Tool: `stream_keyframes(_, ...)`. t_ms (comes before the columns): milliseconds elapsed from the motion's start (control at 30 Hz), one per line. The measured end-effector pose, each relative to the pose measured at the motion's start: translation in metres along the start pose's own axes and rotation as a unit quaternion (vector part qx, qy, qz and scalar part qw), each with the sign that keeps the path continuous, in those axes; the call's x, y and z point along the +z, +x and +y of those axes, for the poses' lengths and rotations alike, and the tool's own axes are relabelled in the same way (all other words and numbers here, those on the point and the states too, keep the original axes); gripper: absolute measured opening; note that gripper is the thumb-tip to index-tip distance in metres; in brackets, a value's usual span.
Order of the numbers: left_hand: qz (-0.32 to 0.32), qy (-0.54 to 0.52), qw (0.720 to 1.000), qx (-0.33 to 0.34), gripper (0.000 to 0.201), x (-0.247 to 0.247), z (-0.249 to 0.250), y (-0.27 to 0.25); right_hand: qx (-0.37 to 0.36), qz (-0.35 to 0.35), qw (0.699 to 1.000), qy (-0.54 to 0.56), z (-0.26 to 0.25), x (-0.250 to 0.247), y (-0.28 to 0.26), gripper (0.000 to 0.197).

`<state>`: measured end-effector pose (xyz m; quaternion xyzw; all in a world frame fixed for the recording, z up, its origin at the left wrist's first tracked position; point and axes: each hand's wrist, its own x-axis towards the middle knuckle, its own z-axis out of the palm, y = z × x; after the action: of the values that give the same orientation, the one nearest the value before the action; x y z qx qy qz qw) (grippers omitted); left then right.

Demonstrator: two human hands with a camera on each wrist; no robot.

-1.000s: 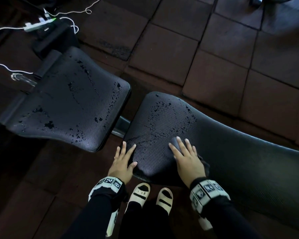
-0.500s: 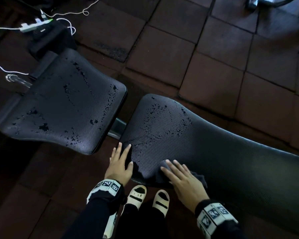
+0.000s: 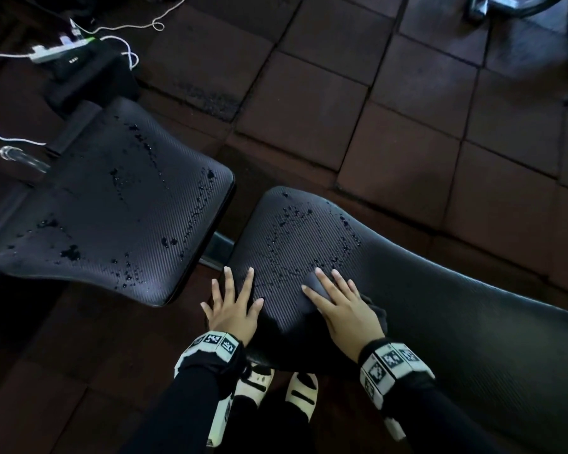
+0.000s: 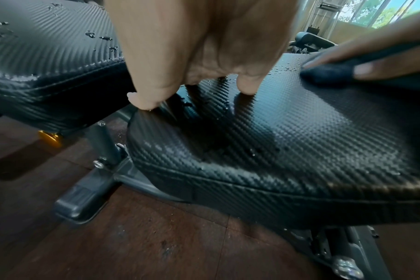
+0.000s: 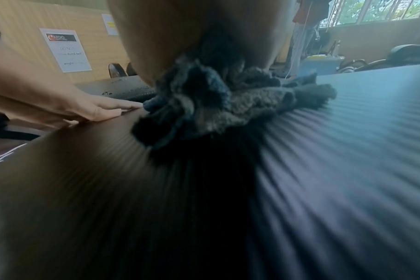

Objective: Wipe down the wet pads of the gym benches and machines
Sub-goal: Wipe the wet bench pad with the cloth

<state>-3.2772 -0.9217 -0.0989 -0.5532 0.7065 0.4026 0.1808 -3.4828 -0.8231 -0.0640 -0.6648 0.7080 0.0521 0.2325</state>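
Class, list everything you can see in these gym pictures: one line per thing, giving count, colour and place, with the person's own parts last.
long back pad: one, black, right of centre, droplets at its near end
seat pad: one, black, on the left, dotted with droplets
cloth: one, dark, on the long back pad under the right hand
power strip: one, white, top left, with white cables
floor tiles: many, dark reddish-brown, all around
bench frame: one, grey metal, beneath the pads
wall notice: one, white, on the wall behind
slippers: two, cream with black, on the floor below the pad
left hand: one, fingers spread flat on the long back pad's corner
right hand: one, fingers straight, pressing the cloth
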Motion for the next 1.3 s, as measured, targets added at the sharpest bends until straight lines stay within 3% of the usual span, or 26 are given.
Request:
stream_keyframes(300, -0.008, 0.004, 1.0, 0.005, 0.062, 0.002, -0.002, 0.001, 0.045, -0.037, 0.998, 0.003, 0.033, -0.045, 0.095, 0.052)
stream_keyframes(533, -0.005, 0.001, 1.0, 0.007, 0.062, 0.002, -0.004, 0.002, 0.166, 0.026, 0.983, 0.07, 0.083, -0.056, 0.06, 0.049)
stream_keyframes(667, -0.003, 0.012, 1.0, 0.002, 0.063, 0.003, -0.003, 0.002, 0.121, 0.073, 0.99, 0.029, 0.069, -0.034, 0.017, 0.052)
stream_keyframes(767, -0.009, 0.016, 1.0, -0.002, 0.062, 0.002, -0.002, 0.001, 0.057, 0.025, 0.998, -0.004, 0.036, -0.02, 0.007, 0.061)
stream_keyframes(900, -0.012, 0.016, 1.0, 0.0, 0.065, 0.002, -0.004, 0.001, 0.02, -0.072, 0.997, -0.006, 0.0, -0.018, 0.034, 0.062)
stream_keyframes(1000, -0.01, 0.015, 1.0, 0.001, 0.076, 0.002, -0.006, 0.001, 0.005, -0.05, 0.999, -0.011, -0.005, -0.03, 0.074, 0.062)
stream_keyframes(1133, -0.015, 0.014, 1.0, -0.001, 0.074, 0.001, -0.005, 0.002, 0.039, -0.034, 0.999, -0.011, 0.026, -0.048, 0.11, 0.061)
stream_keyframes(1300, -0.012, 0.007, 1.0, 0.003, 0.061, 0.002, -0.006, 0.003, 0.135, 0.006, 0.99, 0.048, 0.061, -0.058, 0.088, 0.052)
